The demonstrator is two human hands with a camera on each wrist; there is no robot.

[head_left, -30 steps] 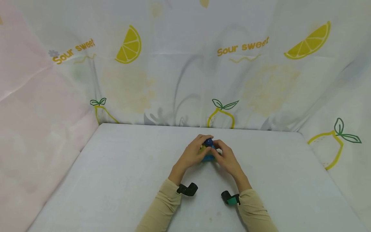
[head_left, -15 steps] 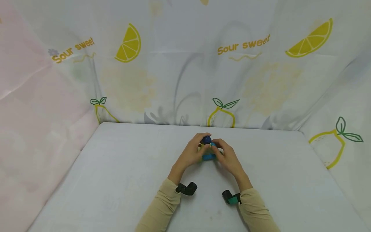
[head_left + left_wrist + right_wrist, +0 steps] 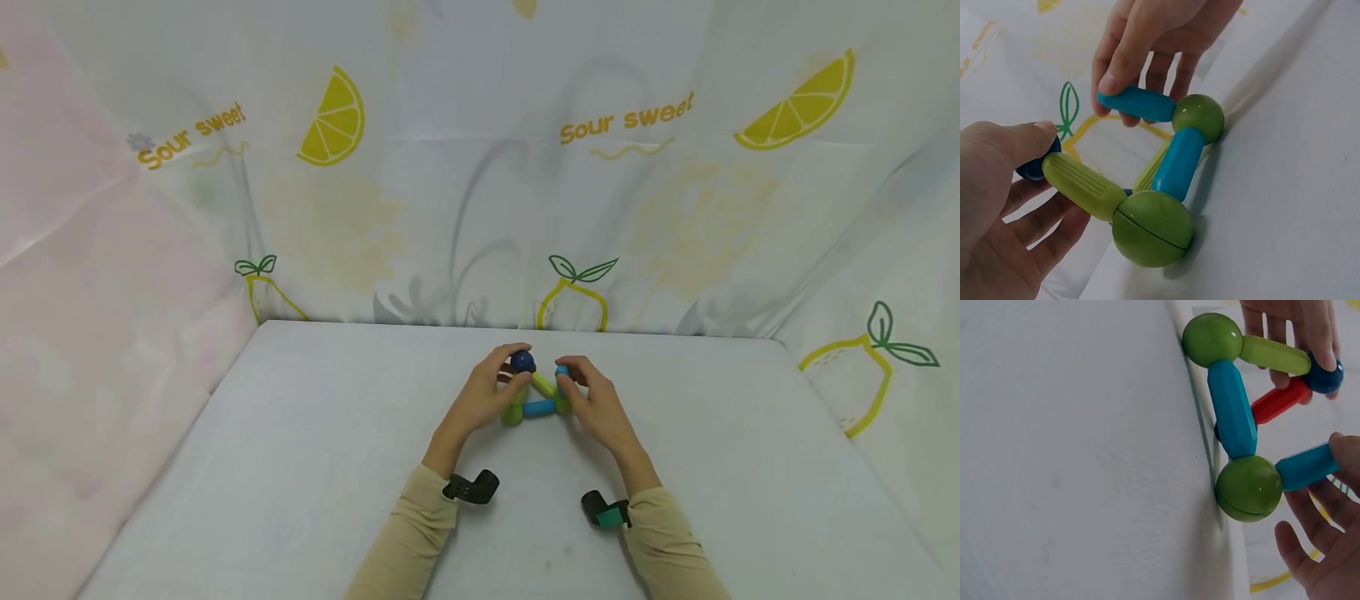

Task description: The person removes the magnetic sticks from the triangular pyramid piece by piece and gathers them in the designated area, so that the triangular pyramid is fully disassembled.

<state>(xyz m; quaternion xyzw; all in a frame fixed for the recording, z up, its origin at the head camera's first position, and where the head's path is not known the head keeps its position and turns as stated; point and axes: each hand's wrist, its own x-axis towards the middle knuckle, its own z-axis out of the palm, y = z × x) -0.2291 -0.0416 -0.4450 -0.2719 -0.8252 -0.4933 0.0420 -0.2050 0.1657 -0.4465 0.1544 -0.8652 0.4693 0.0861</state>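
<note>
My left hand (image 3: 483,387) pinches a dark blue ball (image 3: 522,361) at the top of a magnetic stick-and-ball frame. From that ball a light green stick (image 3: 1085,186) slopes down to a green ball (image 3: 1152,228), and a red stick (image 3: 1281,400) also meets it. My right hand (image 3: 600,408) pinches the upper end of a blue stick (image 3: 1138,104) whose lower end joins a second green ball (image 3: 1249,488). Another blue stick (image 3: 539,408) links the two green balls along the table. The blue stick's pinched end stands apart from the dark blue ball.
The frame sits toward the far part of a white table (image 3: 337,467). Behind it hangs a lemon-print cloth (image 3: 450,208). Each wrist wears a small black camera, such as the left wrist's camera (image 3: 474,487).
My left hand has drawn the dark blue ball leftward, and my right hand has moved slightly right with the blue stick. The gap between them has widened, showing more of the frame.
</note>
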